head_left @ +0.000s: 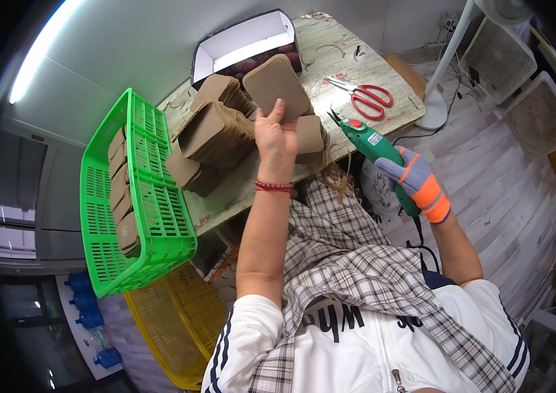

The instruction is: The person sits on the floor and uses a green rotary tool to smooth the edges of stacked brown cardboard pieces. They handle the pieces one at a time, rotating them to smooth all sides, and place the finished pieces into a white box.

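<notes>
My bare left hand [276, 141] is closed on a flat brown board with rounded corners [278, 84], its thumb lying on the face. The board is held up over stacks of similar brown pieces [215, 134] on the worktable [225, 213]. In my right hand [418, 183], which wears a grey and orange glove, is a green corded power shear [371, 142]. Its narrow dark blades point up and left, apart from the board. Red-handled scissors [371, 103] lie on the table just beyond the shear's tip.
A green plastic crate [163, 226] with brown pieces inside stands left of the table, above a yellow crate [166, 327]. An open box with white lining [245, 52] sits at the back. Thin brown offcuts [340, 183] hang off the near edge. A white pole stand [447, 62] rises at right.
</notes>
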`<state>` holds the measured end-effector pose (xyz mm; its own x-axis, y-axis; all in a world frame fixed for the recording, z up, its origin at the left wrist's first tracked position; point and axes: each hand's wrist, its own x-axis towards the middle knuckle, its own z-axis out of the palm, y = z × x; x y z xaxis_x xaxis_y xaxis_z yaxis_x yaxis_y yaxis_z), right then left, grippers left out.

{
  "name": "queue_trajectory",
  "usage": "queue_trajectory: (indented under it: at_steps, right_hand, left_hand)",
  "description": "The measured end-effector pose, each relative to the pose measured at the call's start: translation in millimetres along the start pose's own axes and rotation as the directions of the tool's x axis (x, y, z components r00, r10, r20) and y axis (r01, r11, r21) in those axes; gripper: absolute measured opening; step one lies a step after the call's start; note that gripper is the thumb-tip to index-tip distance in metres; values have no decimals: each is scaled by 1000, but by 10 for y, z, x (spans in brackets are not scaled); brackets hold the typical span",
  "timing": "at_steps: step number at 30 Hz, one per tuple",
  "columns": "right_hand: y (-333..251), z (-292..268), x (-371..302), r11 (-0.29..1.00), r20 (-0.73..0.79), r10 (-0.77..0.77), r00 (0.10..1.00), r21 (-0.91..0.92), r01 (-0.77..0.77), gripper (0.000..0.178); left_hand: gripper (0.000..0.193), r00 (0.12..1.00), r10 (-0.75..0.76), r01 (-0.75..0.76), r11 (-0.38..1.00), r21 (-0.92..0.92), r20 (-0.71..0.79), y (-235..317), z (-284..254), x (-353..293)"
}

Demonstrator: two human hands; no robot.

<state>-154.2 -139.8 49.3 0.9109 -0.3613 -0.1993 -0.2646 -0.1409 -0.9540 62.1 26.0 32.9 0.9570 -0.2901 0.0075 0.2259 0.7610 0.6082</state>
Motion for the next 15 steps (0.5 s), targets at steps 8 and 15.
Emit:
queue_trajectory:
  at_steps: [8, 15]
  right_hand:
    - [-157, 51, -62, 1000, -35, -14, 999, -23, 14, 29]
    - [-196, 43, -73, 1000, -50, -23, 998, -5, 23, 27]
  left_hand:
    - [40, 993, -103, 89, 975, -201, -57, -274, 98, -172]
    - [35, 995, -94, 91, 989, -117, -20, -365, 69, -246]
